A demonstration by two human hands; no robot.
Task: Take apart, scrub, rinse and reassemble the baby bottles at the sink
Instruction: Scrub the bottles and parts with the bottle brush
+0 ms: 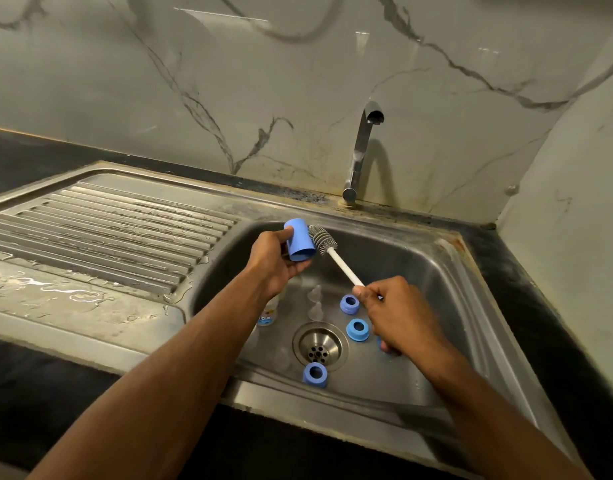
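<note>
My left hand (275, 259) grips a blue bottle cap (299, 240) above the left side of the steel sink (447, 271). My right hand (396, 311) holds the white handle of a bottle brush, and its grey bristle head (321, 239) rests against the cap's side. On the sink floor lie three blue screw rings (349, 304) (358, 329) (314, 374) around the drain (320, 346). Clear teats (315, 299) lie beside them. A clear bottle (268, 311) shows partly under my left forearm. Another blue piece peeks out under my right hand.
The tap (362, 150) stands behind the basin with no water running. A wet ribbed draining board (100, 230) lies to the left. Dark counter surrounds the sink, and marble wall rises close behind and to the right.
</note>
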